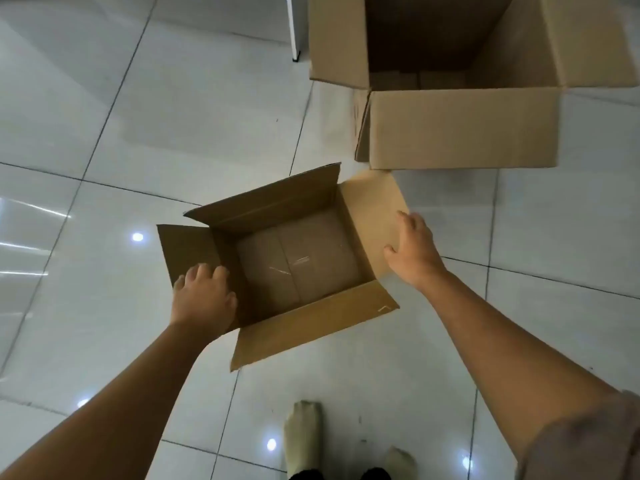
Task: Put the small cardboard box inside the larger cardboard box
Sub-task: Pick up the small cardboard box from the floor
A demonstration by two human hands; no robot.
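Observation:
The small cardboard box (313, 327) sits open on the tiled floor in the middle of the view, all its flaps folded outward and nothing inside. My left hand (202, 299) lies on its left flap, fingers curled over the flap and thumb at the box's left rim. My right hand (414, 249) rests flat on the right flap with fingers spread. The larger cardboard box (464, 129) stands open at the upper right, just beyond the small box, and its inside is dark.
Glossy white floor tiles (104, 133) with light reflections surround both boxes. My two feet in pale socks (304, 438) stand at the bottom edge. A white panel or furniture leg (298, 26) stands left of the larger box.

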